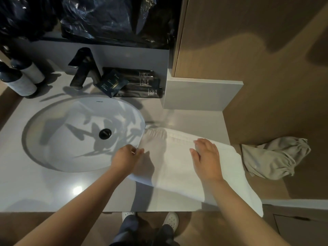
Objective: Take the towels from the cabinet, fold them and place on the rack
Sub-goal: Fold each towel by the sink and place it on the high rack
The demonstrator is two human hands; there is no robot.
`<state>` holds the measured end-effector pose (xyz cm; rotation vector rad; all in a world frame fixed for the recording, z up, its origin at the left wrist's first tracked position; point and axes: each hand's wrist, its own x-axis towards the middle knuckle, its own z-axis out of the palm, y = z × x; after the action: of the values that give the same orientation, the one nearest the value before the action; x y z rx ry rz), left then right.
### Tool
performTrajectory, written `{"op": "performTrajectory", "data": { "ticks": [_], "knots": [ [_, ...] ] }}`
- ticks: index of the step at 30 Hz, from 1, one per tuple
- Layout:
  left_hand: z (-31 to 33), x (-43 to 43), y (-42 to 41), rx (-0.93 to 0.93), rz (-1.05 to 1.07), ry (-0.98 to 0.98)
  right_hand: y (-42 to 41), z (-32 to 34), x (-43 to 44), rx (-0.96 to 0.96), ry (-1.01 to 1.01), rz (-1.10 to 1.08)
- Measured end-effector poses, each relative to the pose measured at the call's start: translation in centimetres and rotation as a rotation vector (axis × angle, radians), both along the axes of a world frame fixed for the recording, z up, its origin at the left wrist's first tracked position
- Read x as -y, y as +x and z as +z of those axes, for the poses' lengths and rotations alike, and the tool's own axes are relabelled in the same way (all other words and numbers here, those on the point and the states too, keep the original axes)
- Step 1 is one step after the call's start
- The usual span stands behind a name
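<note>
A white towel point(174, 167) lies spread on the pale counter point(53, 192) to the right of the sink, its left end draped over the basin rim and its right end hanging past the counter's front corner. My left hand point(126, 157) pinches the towel's left edge at the basin rim. My right hand point(205, 157) rests flat, fingers apart, on the middle of the towel. No cabinet interior or rack can be seen.
An oval white sink point(71, 139) with a dark drain fills the counter's left. Behind it stand a dark faucet point(83, 68), two bottles point(19, 80) and dark toiletry packets point(138, 84). A beige cloth bag point(273, 158) hangs at the right. My shoes show below.
</note>
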<state>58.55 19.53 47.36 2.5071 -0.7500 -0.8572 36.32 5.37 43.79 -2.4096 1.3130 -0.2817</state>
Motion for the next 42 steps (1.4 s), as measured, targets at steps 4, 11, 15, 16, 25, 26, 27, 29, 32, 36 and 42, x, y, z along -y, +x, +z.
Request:
{"op": "performTrajectory", "data": {
  "ticks": [4, 11, 15, 16, 25, 26, 27, 29, 32, 36, 42],
  "knots": [
    [0.0, 1.3, -0.2, -0.054, 0.059, -0.119, 0.8, 1.1, 1.2, 0.054, 0.052, -0.071],
    [-0.4, 1.3, -0.7, -0.03, 0.094, -0.117, 1.3, 1.5, 2.6, 0.194, 0.136, -0.233],
    [-0.2, 1.8, -0.8, -0.021, 0.094, -0.092, 2.3, -0.1, 3.1, 0.067, 0.054, -0.256],
    [-0.1, 1.8, -0.9, -0.023, 0.085, -0.076, 2.6, -0.5, 3.2, 0.048, 0.027, -0.263],
    [-0.1, -1.2, -0.1, -0.264, 0.04, -0.06, 2.6, -1.8, 2.4, 0.042, -0.15, -0.154],
    [-0.1, -1.7, 0.0, -0.324, 0.077, -0.142, 2.5, -1.7, 2.5, 0.042, -0.147, -0.136],
    [-0.1, -2.1, 0.0, -0.379, 0.105, -0.221, 2.5, -1.6, 2.5, 0.042, -0.145, -0.117],
    [-0.2, -2.8, -0.1, -0.433, 0.12, -0.322, 2.6, -1.3, 2.6, 0.068, -0.108, -0.08],
    [-0.8, -2.9, -0.5, -0.319, 0.089, -0.304, 3.3, -1.1, 2.9, 0.087, -0.056, -0.073],
    [-1.6, -1.8, -0.1, -0.112, -0.026, -0.163, 4.1, -1.1, 3.3, 0.053, -0.075, -0.115],
    [-2.2, 1.5, 1.8, -0.031, 0.023, -0.034, 4.2, -1.6, 2.9, 0.065, -0.061, -0.106]
  ]
}}
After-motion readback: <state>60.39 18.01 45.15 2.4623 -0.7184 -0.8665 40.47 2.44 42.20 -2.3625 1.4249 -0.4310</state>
